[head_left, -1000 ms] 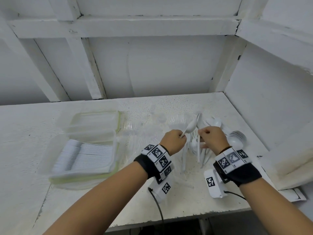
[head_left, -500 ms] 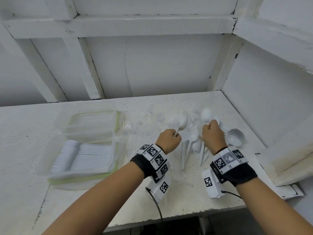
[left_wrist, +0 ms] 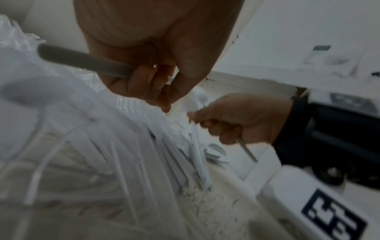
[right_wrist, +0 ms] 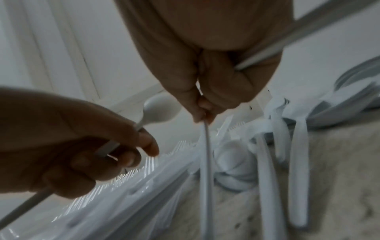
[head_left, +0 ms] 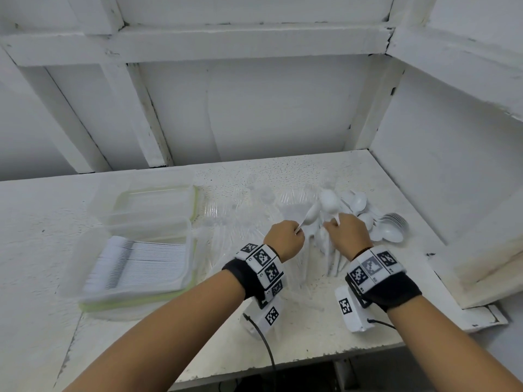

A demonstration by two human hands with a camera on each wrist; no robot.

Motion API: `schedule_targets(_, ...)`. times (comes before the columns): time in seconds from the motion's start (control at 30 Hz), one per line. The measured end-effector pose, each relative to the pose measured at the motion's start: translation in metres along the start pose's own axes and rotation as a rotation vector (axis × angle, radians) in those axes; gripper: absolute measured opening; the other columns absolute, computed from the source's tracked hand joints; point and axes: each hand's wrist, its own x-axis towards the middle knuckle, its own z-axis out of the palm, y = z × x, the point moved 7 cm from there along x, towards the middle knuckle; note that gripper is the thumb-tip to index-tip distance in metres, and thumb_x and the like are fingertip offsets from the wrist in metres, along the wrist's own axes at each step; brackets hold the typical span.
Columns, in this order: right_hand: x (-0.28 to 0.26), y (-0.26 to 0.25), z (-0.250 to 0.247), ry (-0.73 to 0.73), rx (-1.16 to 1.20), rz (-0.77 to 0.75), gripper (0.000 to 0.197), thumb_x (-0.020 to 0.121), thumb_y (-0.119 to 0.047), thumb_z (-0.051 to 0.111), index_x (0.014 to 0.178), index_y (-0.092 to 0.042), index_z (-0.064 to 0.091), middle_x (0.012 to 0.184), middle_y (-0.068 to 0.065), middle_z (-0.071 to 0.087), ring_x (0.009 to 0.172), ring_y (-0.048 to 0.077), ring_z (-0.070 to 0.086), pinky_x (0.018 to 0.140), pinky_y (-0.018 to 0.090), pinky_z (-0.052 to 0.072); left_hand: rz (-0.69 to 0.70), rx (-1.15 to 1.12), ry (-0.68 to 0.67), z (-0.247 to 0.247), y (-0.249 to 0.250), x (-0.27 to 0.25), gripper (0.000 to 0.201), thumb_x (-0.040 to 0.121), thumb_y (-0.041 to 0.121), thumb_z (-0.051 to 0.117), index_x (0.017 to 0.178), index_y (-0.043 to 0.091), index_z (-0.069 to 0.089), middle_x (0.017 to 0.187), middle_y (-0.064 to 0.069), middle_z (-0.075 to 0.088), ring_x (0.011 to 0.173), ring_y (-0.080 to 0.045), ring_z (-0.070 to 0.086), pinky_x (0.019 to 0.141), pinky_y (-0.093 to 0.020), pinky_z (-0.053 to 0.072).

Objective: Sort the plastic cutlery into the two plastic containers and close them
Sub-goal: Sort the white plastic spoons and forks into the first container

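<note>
My left hand [head_left: 294, 232] grips the handle of a white plastic spoon [head_left: 311, 214], bowl pointing up and away. Close on its right, my right hand [head_left: 336, 226] grips another white spoon [head_left: 329, 203], and the two bowls nearly touch. In the right wrist view the right hand's fingertips [right_wrist: 202, 113] also pinch a thin white handle [right_wrist: 206, 162] that hangs down into the pile. Loose white spoons [head_left: 387, 232] lie under and right of the hands. The near container [head_left: 70, 267] holds stacked white cutlery. The far container [head_left: 195, 205] looks empty.
Clear plastic forks in a crinkled bag [head_left: 240, 222] lie between the containers and the hands. A wall [head_left: 452, 165] borders the table on the right. A white box [head_left: 495, 258] sits at the right front corner. The table's front edge [head_left: 311, 360] is near my wrists.
My right hand lifted a spoon out of the pile. Its bowl then came in beside the bowl of the spoon in my left hand. The left hand stayed almost in place.
</note>
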Motion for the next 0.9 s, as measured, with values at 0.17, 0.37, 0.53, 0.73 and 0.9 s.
schedule_targets(0.17,0.002,-0.005,-0.025,0.147,0.087,-0.061,0.03,0.1,-0.02,0.033,0.106,0.006,0.048,0.104,0.022,0.055,0.094,0.034,0.054,0.071,0.032,0.035,0.044,0.287,-0.143,0.023,0.009,0.001,0.028,0.093,0.03,0.053,0.075,0.01,0.044,0.066,0.002,0.038,0.071,-0.019,0.046,0.05,-0.022,0.03)
schedule_targets(0.37,0.001,0.006,-0.023,0.054,0.319,0.007,0.008,0.1,-0.016,0.031,0.097,-0.009,0.033,0.079,0.015,0.052,0.067,0.029,0.059,0.066,0.043,0.053,0.02,0.419,-0.154,0.021,0.01,0.002,0.034,0.091,0.016,0.052,0.062,0.013,0.033,0.064,0.0,0.037,0.061,-0.018,0.043,0.047,-0.021,0.03)
schedule_targets(0.53,0.005,0.016,-0.023,0.058,0.276,0.013,0.013,0.099,-0.02,0.033,0.092,-0.01,0.035,0.079,0.014,0.051,0.074,0.028,0.053,0.068,0.042,0.046,-0.084,0.22,-0.184,0.005,-0.001,0.003,0.036,0.088,0.019,0.055,0.059,0.013,0.033,0.06,0.0,0.036,0.051,-0.011,0.034,0.046,-0.02,0.026)
schedule_targets(0.73,0.004,0.012,-0.02,0.022,0.288,-0.01,0.024,0.096,-0.023,0.041,0.082,-0.005,0.046,0.067,0.003,0.044,0.064,0.02,0.043,0.055,0.028,0.033,-0.091,0.037,-0.231,-0.023,-0.006,-0.011,0.019,0.094,0.019,0.043,0.079,0.009,0.048,0.072,-0.004,0.056,0.053,-0.011,0.045,0.047,-0.019,0.036)
schedule_targets(0.9,-0.008,0.004,0.006,-0.259,0.071,-0.034,0.036,0.092,-0.026,0.053,0.06,-0.011,0.044,0.059,0.003,0.045,0.055,0.016,0.044,0.049,0.025,0.032,-0.126,-0.119,-0.258,-0.044,-0.017,-0.024,0.01,0.099,0.011,0.034,0.096,0.006,0.042,0.071,-0.005,0.06,0.051,-0.012,0.045,0.045,-0.019,0.036)
